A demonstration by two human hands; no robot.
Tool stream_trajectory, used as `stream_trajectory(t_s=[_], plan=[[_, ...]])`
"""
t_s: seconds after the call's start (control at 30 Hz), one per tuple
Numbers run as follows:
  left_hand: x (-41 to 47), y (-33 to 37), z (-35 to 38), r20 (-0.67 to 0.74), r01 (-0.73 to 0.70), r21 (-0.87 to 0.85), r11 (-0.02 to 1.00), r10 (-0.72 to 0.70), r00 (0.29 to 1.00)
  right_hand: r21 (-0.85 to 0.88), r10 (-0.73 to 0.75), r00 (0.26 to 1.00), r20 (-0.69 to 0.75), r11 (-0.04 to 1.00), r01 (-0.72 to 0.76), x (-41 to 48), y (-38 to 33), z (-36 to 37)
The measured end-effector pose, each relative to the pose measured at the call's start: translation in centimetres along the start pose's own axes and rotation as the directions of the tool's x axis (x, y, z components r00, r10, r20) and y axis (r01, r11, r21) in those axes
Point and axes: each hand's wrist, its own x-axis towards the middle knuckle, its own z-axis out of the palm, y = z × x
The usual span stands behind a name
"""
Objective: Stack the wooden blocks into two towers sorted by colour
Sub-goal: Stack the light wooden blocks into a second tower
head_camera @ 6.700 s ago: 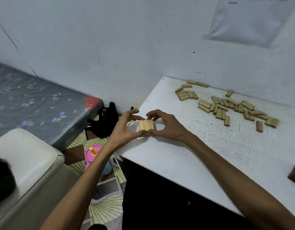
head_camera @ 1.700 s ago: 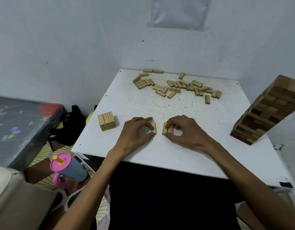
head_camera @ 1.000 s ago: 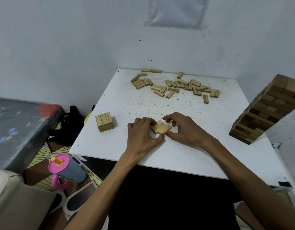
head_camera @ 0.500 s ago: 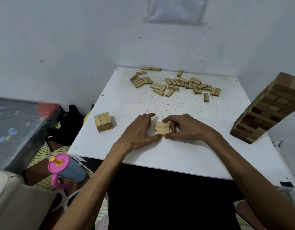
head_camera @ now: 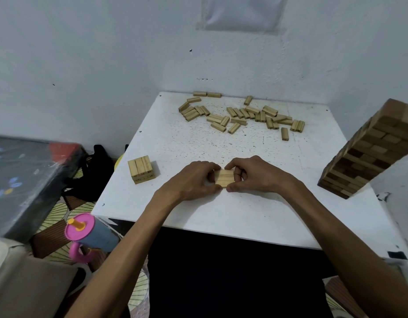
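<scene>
At the far left a dark mattress [head_camera: 26, 180] with a leaf print is seen. Below it a blue cup [head_camera: 83, 232] with a pink lid is seen on the patterned floor [head_camera: 58, 210]. A black bag [head_camera: 93, 173] is slumped just beside the left edge of the worktop [head_camera: 244, 214], which is white and speckled.

Near that left edge a small stack of light blocks [head_camera: 142, 169] is set. 3 blocks are laid side by side on its top layer, and a 2nd layer is visible beneath.

Toward the middle of the near half, the left hand [head_camera: 189, 182] is placed against the left side of a flat group of light blocks [head_camera: 224, 177]. These blocks are laid side by side on the worktop, and how many they are cannot be told. The fingers [head_camera: 205, 166] of that hand are curled round the group's left edge. The right hand [head_camera: 258, 177] is set against the opposite side, its fingers likewise curled and grasping the right edge, so the group is pinched between both hands.

Well beyond the hands, loose light blocks [head_camera: 238, 121] are scattered along the far edge by the wall. A pale sheet [head_camera: 239, 12] is fixed to the wall above them.

At the right edge a tall tower [head_camera: 368, 154] of darker and mixed brown blocks is stood. It appears tilted in this wide-angle view.
</scene>
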Motion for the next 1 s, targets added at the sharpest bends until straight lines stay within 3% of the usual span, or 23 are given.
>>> stream_trajectory(t_s=[0.4,0.53,0.67,0.87,1.0], plan=[[0.0,0.2,-0.5,0.058,-0.001,0.016,1.000,0.000,0.998,0.018,0.026,1.000,-0.002,0.999,-0.026,0.1,-0.4,0.1],[-0.4,-0.3,0.1,-0.056,0.008,0.049,0.999,-0.006,0.998,0.021,0.037,0.999,-0.013,0.999,-0.037,0.0,-0.5,0.2],[-0.9,-0.9,0.5,-0.132,-0.085,0.074,0.994,0.095,0.987,0.010,0.039,0.999,-0.030,0.999,-0.039,-0.2,-0.6,0.2],[-0.8,-0.9,0.9,-0.192,-0.171,0.044,0.984,0.176,0.965,-0.104,-0.092,0.988,-0.124,0.991,0.079,-0.8,0.5,1.2],[-0.9,-1.0,0.8,-0.208,-0.197,0.020,0.980,0.197,0.958,-0.038,-0.197,0.957,-0.212,0.980,0.193,-1.9,1.3,1.9]])
